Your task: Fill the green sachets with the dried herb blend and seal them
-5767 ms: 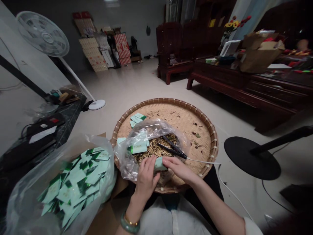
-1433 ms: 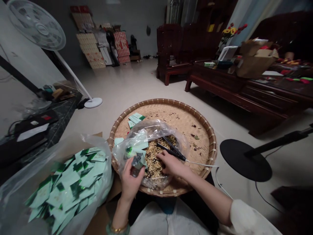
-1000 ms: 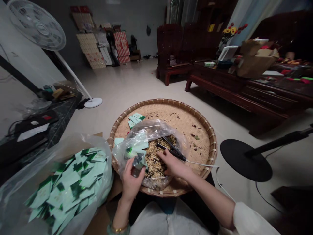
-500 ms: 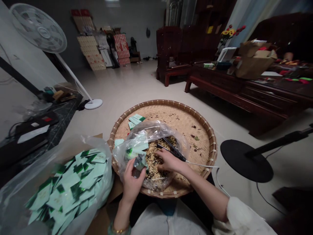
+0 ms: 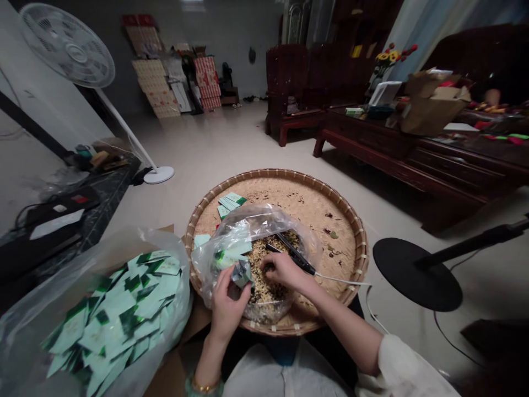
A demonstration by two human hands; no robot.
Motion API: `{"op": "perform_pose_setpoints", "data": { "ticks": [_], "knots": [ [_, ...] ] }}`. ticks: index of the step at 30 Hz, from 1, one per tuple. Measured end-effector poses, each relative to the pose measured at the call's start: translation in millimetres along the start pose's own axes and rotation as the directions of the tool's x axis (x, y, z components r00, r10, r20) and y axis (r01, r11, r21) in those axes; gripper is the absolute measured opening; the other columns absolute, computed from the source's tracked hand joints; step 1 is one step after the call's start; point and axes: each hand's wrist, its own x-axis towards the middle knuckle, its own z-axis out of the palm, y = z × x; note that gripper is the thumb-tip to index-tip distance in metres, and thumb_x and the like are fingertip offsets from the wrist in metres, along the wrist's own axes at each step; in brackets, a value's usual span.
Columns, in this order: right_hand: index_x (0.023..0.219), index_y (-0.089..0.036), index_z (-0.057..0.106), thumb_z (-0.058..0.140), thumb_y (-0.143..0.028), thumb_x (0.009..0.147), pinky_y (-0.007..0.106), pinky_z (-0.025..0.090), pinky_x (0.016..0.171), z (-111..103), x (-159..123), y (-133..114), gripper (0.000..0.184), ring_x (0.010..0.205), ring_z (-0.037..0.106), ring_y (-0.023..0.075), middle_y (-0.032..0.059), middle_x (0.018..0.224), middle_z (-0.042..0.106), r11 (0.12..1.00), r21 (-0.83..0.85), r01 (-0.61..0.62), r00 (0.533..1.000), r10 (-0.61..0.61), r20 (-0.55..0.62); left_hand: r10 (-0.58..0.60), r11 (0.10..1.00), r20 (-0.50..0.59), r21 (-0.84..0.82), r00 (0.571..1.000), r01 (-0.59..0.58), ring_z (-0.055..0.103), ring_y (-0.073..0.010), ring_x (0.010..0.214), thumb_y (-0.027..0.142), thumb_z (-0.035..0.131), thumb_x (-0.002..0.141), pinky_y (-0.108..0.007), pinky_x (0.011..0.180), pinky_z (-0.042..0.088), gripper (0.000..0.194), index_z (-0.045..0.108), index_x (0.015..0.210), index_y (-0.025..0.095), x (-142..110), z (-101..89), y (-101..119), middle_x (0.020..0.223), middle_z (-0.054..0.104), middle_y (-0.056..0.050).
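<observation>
Left hand (image 5: 228, 311): closed, pinching a foil packet (image 5: 242, 274).
Right hand (image 5: 285, 271): curled into the loose dried mix (image 5: 264, 259); you cannot tell if it grips any.
Obstruction: corded black tongs (image 5: 295, 253), just beyond your right hand.
Edge: bamboo tray rim (image 5: 359, 242); open weave lies before it.

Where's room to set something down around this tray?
Open floor lies beyond the bamboo tray's far rim, toward the wooden chair, and between its right rim and the black round stand base, crossed by a white cable. Crowded: the near side, with the left hand and right hand at the plastic bag, beside the bag of green packets.
</observation>
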Motion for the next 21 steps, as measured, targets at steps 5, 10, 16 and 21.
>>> {"op": "perform_pose_setpoints", "data": {
  "ticks": [5, 10, 16, 21],
  "knots": [
    [0.077, -0.017, 0.069, 0.065, -0.015, 0.062, 0.028, 0.046, 0.075, 4.5, -3.1, 11.8, 0.016, 0.076, 0.062, 0.017, 0.0012, 0.079, 0.07, 0.886, 0.453, -0.097, 0.978, 0.17, -0.122, 0.006, 1.0, 0.019, -0.002, 1.0, -0.006, 0.061, -0.023, 0.098, 0.028, 0.062, 0.075, -0.038, 0.087, 0.051, 0.037, 0.058, 0.109, 0.016, 1.4, 3.9, 3.3, 0.104, 0.062, -0.01],
    [0.082, -0.018, 0.066, 0.075, -0.033, 0.06, 0.026, 0.05, 0.067, 0.4, -9.1, 7.2, 0.028, 0.068, 0.059, 0.0121, -0.0001, 0.081, 0.066, 0.398, 0.897, -0.193, 0.932, 0.361, 0.04, 0.002, 1.0, 0.064, 0.01, 0.998, -0.003, 0.06, -0.0234, 0.1, 0.024, 0.062, 0.074, -0.039, 0.087, 0.051, 0.035, 0.059, 0.108, 0.017, 3.4, 6.1, 9.1, 0.105, 0.062, -0.01],
    [0.083, -0.016, 0.066, 0.072, -0.025, 0.068, 0.027, 0.053, 0.079, -24.9, -18.6, -6.4, 0.019, 0.079, 0.061, 0.0122, 0.0021, 0.086, 0.066, 0.041, 0.994, -0.103, 0.925, 0.372, 0.08, 0.022, 0.998, 0.117, 0.048, 0.993, -0.028, 0.06, -0.0239, 0.102, 0.02, 0.06, 0.073, -0.041, 0.09, 0.049, 0.041, 0.057, 0.114, 0.019, 7.8, 18.4, 11.3, 0.109, 0.062, -0.009],
    [0.088, -0.015, 0.066, 0.06, -0.027, 0.078, 0.034, 0.053, 0.083, -49.0, -26.1, -26.2, 0.017, 0.095, 0.06, 0.0198, 0.0083, 0.101, 0.064, 0.065, 0.997, -0.035, 0.95, 0.312, 0.013, 0.056, 0.995, 0.125, 0.076, 0.991, -0.065, 0.059, -0.0243, 0.103, 0.015, 0.058, 0.071, -0.041, 0.09, 0.049, 0.045, 0.057, 0.115, 0.02, 12.2, 32.3, 17.1, 0.108, 0.062, -0.009]
  ]
}}
